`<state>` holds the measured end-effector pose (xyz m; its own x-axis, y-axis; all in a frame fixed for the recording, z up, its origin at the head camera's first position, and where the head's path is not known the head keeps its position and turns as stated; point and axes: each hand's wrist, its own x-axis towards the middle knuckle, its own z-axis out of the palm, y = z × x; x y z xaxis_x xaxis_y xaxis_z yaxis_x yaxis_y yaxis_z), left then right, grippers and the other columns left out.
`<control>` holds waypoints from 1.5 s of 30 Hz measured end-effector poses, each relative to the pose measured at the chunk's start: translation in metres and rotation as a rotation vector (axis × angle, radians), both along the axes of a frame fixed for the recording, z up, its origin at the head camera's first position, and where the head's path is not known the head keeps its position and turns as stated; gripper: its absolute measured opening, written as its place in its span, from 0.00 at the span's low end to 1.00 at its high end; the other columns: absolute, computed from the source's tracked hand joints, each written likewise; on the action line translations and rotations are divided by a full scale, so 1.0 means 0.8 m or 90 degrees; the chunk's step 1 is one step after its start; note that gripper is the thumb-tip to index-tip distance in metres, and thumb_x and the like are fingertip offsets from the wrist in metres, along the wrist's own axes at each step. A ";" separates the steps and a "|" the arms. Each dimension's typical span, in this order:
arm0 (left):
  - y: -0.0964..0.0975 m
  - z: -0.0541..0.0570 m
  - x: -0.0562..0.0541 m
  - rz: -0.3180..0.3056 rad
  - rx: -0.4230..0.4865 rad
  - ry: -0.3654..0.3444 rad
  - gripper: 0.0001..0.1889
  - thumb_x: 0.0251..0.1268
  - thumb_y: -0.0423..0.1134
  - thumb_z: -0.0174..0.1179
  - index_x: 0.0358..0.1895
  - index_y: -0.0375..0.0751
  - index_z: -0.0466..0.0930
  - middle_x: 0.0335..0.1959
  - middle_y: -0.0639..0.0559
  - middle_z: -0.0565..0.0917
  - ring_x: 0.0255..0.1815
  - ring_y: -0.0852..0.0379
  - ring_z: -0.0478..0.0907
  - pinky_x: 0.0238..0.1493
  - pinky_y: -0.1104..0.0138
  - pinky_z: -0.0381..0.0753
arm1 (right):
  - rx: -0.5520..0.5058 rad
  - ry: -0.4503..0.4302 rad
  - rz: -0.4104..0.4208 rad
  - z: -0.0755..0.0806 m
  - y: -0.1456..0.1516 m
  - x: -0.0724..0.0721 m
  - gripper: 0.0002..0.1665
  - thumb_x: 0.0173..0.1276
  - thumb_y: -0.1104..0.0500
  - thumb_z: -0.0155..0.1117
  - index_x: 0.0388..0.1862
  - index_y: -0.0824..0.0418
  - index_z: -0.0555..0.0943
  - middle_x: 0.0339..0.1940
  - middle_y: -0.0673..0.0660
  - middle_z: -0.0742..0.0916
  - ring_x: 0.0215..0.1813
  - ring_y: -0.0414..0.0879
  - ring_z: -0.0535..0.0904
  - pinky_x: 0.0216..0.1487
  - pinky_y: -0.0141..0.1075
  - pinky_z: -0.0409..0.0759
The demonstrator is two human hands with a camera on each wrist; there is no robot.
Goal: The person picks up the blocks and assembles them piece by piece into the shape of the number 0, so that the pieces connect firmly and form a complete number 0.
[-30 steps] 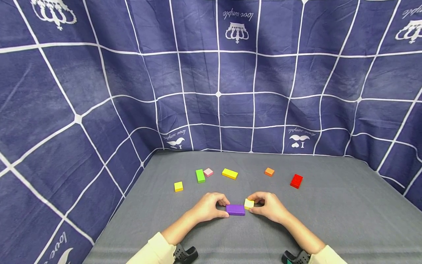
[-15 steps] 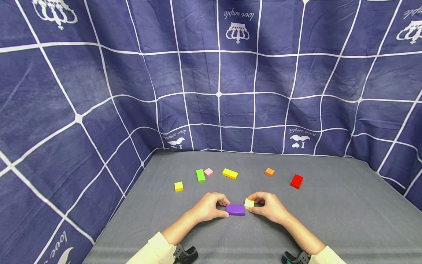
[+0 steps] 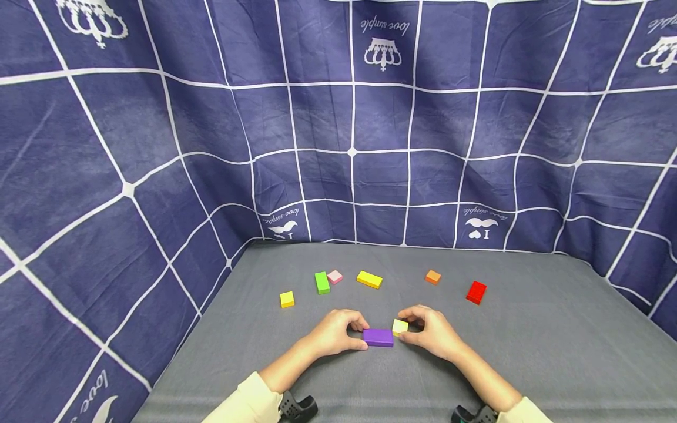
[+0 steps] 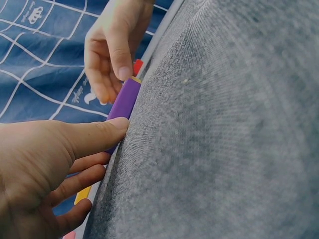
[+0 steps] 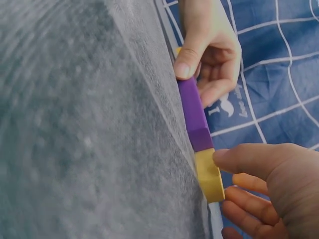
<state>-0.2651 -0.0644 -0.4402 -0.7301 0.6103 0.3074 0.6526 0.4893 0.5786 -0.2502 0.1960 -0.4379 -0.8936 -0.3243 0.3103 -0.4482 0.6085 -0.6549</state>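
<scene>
While the purple block (image 3: 378,338) lies end to end with the small yellow block (image 3: 400,328) towards the table's near edge, the head view shows both hands about them. The left hand (image 3: 335,332) pinches the purple block's left end between thumb and forefinger. The right hand (image 3: 431,330) is partly spread around the small yellow block, its forefinger now a little farther off that block's far side than half a second ago; the blocks and the left hand have kept their places. Nearer the table's (image 3: 529,346) far edge lie green (image 3: 322,282), pink, long yellow (image 3: 369,279), orange (image 3: 433,277) and red (image 3: 476,292) blocks; a yellow cube (image 3: 287,299) sits towards the left edge.

In the left wrist view, the left thumb presses the purple block's side, and the right hand's fingers hang apart from the blocks.

In the right wrist view, the right thumb touches the small yellow block, fingers loosely extended, while the two blocks' ends meet.
</scene>
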 end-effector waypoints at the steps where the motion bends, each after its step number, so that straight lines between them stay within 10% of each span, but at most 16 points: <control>1: 0.000 0.000 0.000 0.002 0.000 -0.004 0.14 0.46 0.36 0.77 0.37 0.42 0.85 0.31 0.59 0.83 0.34 0.68 0.77 0.40 0.73 0.76 | 0.001 0.004 -0.004 0.000 -0.002 0.001 0.19 0.51 0.61 0.78 0.43 0.61 0.85 0.39 0.49 0.85 0.42 0.45 0.80 0.45 0.38 0.79; 22: 0.000 0.001 0.000 -0.005 0.004 -0.012 0.14 0.47 0.36 0.77 0.37 0.42 0.84 0.31 0.56 0.84 0.34 0.65 0.78 0.41 0.71 0.77 | 0.051 0.156 0.013 -0.007 -0.030 0.013 0.06 0.56 0.60 0.75 0.33 0.55 0.87 0.34 0.42 0.85 0.40 0.41 0.77 0.41 0.38 0.76; 45: -0.023 0.008 -0.006 -0.029 -0.051 0.035 0.13 0.56 0.40 0.71 0.43 0.39 0.83 0.37 0.54 0.84 0.39 0.63 0.79 0.45 0.69 0.78 | 0.046 0.140 -0.012 -0.007 -0.035 0.017 0.06 0.54 0.61 0.76 0.30 0.54 0.87 0.35 0.43 0.84 0.41 0.42 0.76 0.42 0.37 0.76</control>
